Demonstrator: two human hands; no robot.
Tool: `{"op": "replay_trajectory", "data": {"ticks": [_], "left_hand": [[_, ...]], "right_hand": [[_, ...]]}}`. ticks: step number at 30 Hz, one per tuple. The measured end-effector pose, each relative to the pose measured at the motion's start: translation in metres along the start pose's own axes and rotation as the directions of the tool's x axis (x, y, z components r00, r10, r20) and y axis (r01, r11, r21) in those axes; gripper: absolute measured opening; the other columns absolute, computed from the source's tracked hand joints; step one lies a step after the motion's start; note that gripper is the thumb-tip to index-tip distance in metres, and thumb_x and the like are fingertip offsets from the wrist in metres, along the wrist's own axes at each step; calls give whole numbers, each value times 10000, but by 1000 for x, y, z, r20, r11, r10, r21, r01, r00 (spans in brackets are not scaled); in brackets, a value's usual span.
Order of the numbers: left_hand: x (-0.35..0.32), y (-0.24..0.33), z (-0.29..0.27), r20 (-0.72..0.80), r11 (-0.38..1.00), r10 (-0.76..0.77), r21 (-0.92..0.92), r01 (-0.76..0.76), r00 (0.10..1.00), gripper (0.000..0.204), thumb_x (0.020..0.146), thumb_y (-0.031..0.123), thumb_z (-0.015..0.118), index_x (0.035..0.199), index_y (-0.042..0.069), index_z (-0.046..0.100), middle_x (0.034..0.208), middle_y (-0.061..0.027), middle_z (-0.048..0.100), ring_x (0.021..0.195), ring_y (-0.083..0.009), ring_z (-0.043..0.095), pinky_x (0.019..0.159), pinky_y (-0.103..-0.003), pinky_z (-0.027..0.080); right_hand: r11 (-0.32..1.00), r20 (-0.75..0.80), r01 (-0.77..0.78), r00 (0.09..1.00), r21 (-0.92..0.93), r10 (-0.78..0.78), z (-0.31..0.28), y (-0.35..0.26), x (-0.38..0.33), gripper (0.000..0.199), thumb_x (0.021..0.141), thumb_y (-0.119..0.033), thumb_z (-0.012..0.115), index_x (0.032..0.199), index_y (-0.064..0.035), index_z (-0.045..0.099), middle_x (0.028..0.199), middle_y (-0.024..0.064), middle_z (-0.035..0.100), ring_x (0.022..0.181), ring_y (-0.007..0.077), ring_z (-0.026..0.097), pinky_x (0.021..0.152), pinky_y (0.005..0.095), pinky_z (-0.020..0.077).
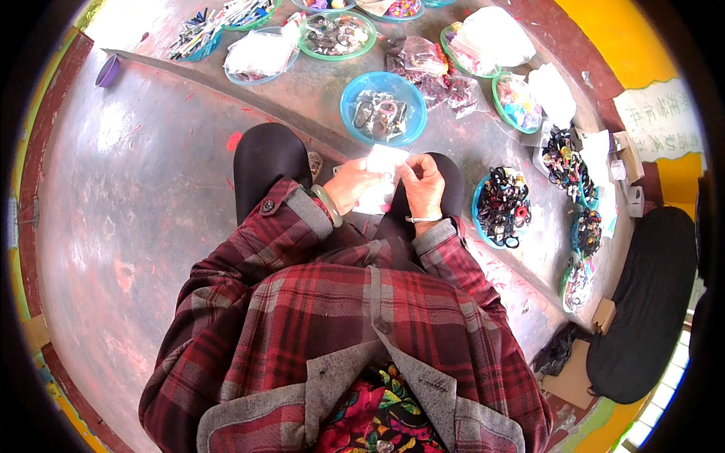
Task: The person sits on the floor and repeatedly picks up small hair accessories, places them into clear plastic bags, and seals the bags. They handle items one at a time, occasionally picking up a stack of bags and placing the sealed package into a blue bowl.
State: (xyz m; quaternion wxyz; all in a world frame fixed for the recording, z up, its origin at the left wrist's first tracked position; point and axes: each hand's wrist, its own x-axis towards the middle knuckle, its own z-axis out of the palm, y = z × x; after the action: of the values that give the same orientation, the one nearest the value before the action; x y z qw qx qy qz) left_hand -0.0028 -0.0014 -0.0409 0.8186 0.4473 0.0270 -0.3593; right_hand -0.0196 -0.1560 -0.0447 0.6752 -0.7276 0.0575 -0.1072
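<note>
White packet (381,172), small flat plastic-looking piece, is held between both hands over the knees, roughly centre of view. Left hand (353,185) grips its left edge, fingers curled together and pinched on it. Right hand (423,181) is on the right edge, fingertips bunched and pressed to the packet's top corner. What is inside the packet, can't tell.

Wrists: pale green bangle (328,205) on the left, thin silver bracelet (423,219) on the right. Sleeves are red plaid jacket (362,317) with grey cuffs. Black trouser knees (266,162) show just under the hands.

Person sits on a worn reddish-grey floor (136,189).

Around:
- blue bowl (383,107) just beyond the hands, with hair ties and small bagged items in it
- blue basin (498,208) near the right hand, full of dark hair ties
- green bowl (337,35) further out, mixed small accessories
- several more bowls and clear bags of coloured bits in an arc along the top and right side
- small purple cup (108,72) far left, well apart from everything
- black cushion (642,302) at right edge, cardboard box (574,374) beside it
</note>
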Motion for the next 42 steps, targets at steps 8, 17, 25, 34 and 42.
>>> {"op": "replay_trajectory", "data": {"ticks": [8, 17, 25, 34, 42], "left_hand": [[4, -7, -9, 39, 998, 41, -49, -39, 998, 245, 839, 59, 549, 1071, -16, 524, 966, -64, 599, 844, -131, 591, 738, -271, 491], [0, -1, 1, -28, 993, 28, 118, -25, 999, 258, 830, 64, 563, 1071, -17, 521, 963, -63, 598, 832, -126, 590, 734, -264, 485], [-1, 0, 2, -8, 995, 68, 69, -68, 998, 295, 818, 58, 575, 1098, -10, 513, 989, -61, 596, 867, -129, 583, 752, -272, 479], [-1, 0, 5, -5, 995, 87, 51, -87, 996, 293, 821, 25, 557, 1107, -11, 510, 1006, -69, 594, 886, -140, 582, 770, -278, 476], [2, -3, -2, 23, 992, 95, -89, -93, 995, 266, 827, 31, 550, 1087, -13, 518, 1004, -79, 594, 874, -149, 591, 762, -284, 487]], "right_hand": [[998, -92, -51, 995, -22, 48, -2, -1, 6, 195, 688, -39, 694, 826, -40, 556, 694, -26, 519, 631, 58, 474, 579, 203, 412], [959, 60, -163, 986, 233, 153, -3, 8, 3, 124, 753, -63, 678, 792, -26, 566, 731, -31, 561, 635, 40, 478, 585, 179, 402], [938, 78, -194, 981, 286, 179, -2, -1, 4, 83, 766, 4, 633, 809, -26, 568, 738, -30, 559, 639, 33, 478, 590, 170, 402], [1000, -52, 1, 999, 5, -1, 1, 2, -1, 127, 712, 9, 655, 712, -45, 540, 683, -38, 507, 594, 34, 445, 530, 192, 385], [968, 11, 142, 990, -206, -142, 3, -10, -7, 156, 685, 5, 674, 740, -41, 536, 693, -15, 504, 602, 62, 466, 538, 215, 407]]}}
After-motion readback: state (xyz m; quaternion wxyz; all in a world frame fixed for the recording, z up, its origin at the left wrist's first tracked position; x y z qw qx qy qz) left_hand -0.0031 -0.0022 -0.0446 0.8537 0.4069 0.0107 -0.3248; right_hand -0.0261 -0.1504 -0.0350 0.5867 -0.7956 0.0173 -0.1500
